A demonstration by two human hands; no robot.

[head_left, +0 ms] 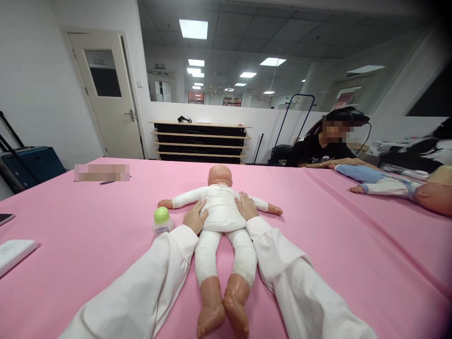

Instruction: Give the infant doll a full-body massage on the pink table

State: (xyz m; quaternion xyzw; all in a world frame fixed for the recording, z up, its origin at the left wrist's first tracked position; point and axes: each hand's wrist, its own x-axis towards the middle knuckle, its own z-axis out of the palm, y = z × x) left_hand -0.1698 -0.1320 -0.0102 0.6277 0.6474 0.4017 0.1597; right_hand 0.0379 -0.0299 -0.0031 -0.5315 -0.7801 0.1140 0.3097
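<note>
A baby doll with a white cloth body lies on the pink-covered table, head away from me and feet toward me. Its arms stretch out to both sides. Against the left side of its torso rests my left hand, fingers extended on the cloth. My right hand lies flat on the opposite side of the torso, fingers spread toward the doll's upper back or chest; which side faces up I cannot tell for sure. Just left of my left hand stands a small jar with a green lid.
A white box-like object and a phone lie at the left edge. At the right, a person in black sits by a second doll in blue and white. The pink cloth covers the table; a blue suitcase stands beyond.
</note>
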